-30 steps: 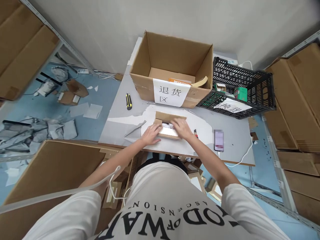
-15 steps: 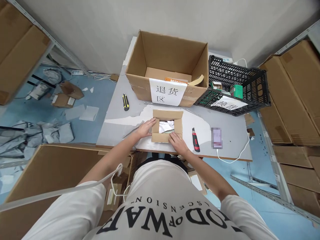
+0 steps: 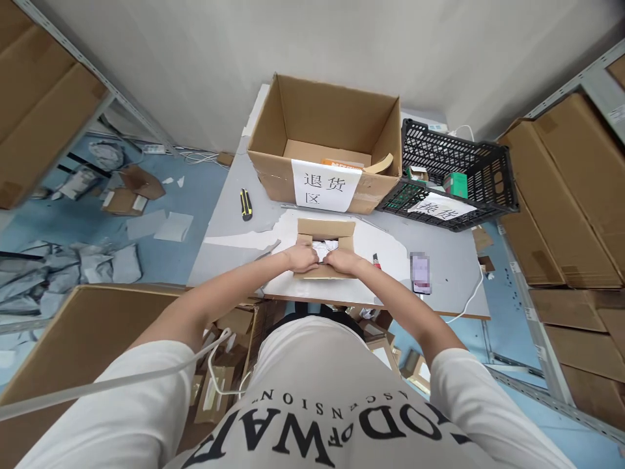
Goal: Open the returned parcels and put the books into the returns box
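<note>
- Small carton: plain brown corrugated board, rectangular, flaps spread; it sat upright on the table, near the front edge.
- Contents: crumpled white wrapping, creased and thin, showed in the opening between my hands.
- Left hand: I had it over the carton's left side, fingers curled inward; the fingertips were hidden, and I could not tell whether they gripped anything.
- Right hand: I had it over the right side, likewise curled; its grip could not be told either.
- Table surface: smooth grey, with an irregular, ragged-edged white patch beneath the carton.
- Count, tools: two cutters, one yellow and black at left, one red and black at right, partly hidden by my forearm.
- Count, containers behind: one large carton and one black lattice plastic crate, side by side, each with one white paper sign. The crate held a green box.
- Count, devices: one phone, right of the red cutter.
- Clearance: narrow toward the large carton; wider to the left, up to the table's slanting edge.
</note>
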`<state>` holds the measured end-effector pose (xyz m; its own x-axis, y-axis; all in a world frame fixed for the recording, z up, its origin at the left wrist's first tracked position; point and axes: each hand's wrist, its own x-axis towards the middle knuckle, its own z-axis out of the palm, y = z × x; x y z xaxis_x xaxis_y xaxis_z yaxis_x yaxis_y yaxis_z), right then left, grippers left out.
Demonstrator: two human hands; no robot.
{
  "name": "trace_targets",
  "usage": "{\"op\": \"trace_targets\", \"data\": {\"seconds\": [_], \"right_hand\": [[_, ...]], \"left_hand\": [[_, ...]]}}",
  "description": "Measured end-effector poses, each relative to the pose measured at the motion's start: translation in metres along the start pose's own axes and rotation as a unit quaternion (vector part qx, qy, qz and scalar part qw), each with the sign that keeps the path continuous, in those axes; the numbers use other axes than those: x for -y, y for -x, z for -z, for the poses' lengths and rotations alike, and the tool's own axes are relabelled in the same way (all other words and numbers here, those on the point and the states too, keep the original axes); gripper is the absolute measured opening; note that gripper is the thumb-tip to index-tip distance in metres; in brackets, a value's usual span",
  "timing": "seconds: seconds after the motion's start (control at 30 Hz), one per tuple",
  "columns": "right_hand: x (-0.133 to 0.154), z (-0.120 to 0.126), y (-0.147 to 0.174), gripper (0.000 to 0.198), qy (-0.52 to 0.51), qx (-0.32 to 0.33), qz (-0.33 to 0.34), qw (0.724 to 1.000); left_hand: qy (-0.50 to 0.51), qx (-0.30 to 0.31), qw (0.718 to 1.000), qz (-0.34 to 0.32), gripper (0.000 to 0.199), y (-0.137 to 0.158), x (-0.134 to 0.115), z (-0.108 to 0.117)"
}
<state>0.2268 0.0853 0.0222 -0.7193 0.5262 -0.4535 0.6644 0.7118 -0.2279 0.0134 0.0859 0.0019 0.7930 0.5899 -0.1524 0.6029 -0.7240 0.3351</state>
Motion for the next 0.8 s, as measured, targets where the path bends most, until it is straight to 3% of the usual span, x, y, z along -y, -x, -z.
{"op": "trace_targets", "data": {"seconds": [0.1, 0.17, 0.27, 0.37, 0.47, 0.6, 0.7, 0.8], "right_hand": [[0.008, 0.0, -0.015, 0.027, 0.03, 0.043, -0.012, 0.999], [0.011, 0.0, -0.016, 0.028, 0.036, 0.041, -0.013, 0.998], [0.012, 0.001, -0.003, 0.03, 0.047, 0.005, -0.014, 0.999], [0.005, -0.004, 0.019, 0.033, 0.051, -0.053, -0.083, 0.994], [-0.007, -0.024, 0.04, 0.053, 0.011, -0.112, -0.158, 0.981], [-0.016, -0.068, 0.047, 0.086, -0.121, -0.18, -0.178, 0.96], [-0.012, -0.096, 0.042, 0.091, -0.215, -0.216, -0.183, 0.935], [-0.005, -0.107, 0.041, 0.092, -0.242, -0.239, -0.19, 0.921]], "left_hand": [[-0.017, 0.103, 0.994, -0.042, 0.036, -0.017, -0.003, -0.001], [-0.047, 0.112, 0.991, -0.051, 0.038, -0.021, -0.006, 0.001], [-0.074, 0.057, 0.995, -0.036, 0.047, -0.016, -0.012, 0.006], [-0.098, 0.015, 0.993, 0.061, 0.063, -0.001, -0.016, 0.007], [-0.101, -0.021, 0.983, 0.155, 0.078, 0.017, -0.017, -0.001], [-0.069, -0.065, 0.972, 0.216, 0.104, 0.033, -0.018, -0.026], [-0.026, -0.112, 0.965, 0.237, 0.117, 0.036, -0.017, -0.05], [0.031, -0.171, 0.958, 0.227, 0.126, 0.038, -0.013, -0.071]]}}
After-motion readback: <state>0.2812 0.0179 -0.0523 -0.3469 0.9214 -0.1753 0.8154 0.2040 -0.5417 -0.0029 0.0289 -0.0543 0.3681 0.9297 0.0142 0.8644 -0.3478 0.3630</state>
